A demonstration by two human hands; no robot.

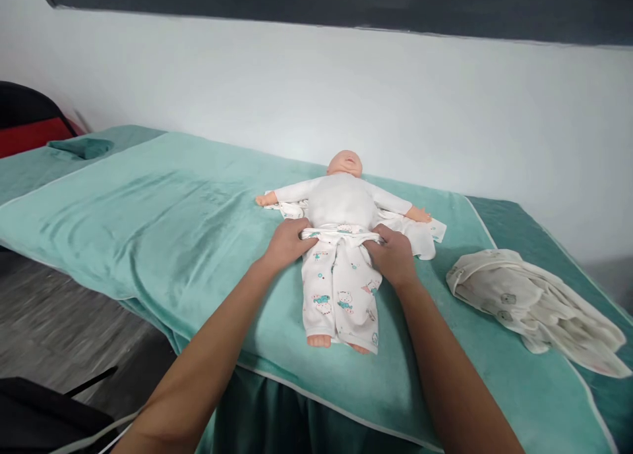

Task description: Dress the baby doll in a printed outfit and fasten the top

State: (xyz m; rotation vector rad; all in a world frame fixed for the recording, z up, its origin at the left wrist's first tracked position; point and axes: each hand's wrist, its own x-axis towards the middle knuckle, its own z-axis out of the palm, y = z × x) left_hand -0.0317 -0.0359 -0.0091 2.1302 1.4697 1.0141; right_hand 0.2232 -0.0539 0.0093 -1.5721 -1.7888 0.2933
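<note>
A baby doll lies on its back on a teal towel, arms spread, in a white top and printed white trousers. My left hand grips the trousers' waistband at the doll's right hip, fingers curled on the fabric. My right hand holds the waistband at the other hip, fingers closed on it. A printed garment lies spread under the doll's torso. The bare feet poke out of the trouser legs near the towel's front edge.
A crumpled cream garment lies on the towel to the right. A folded teal cloth rests at the far left, beside a dark and red chair. A white wall runs behind the bed.
</note>
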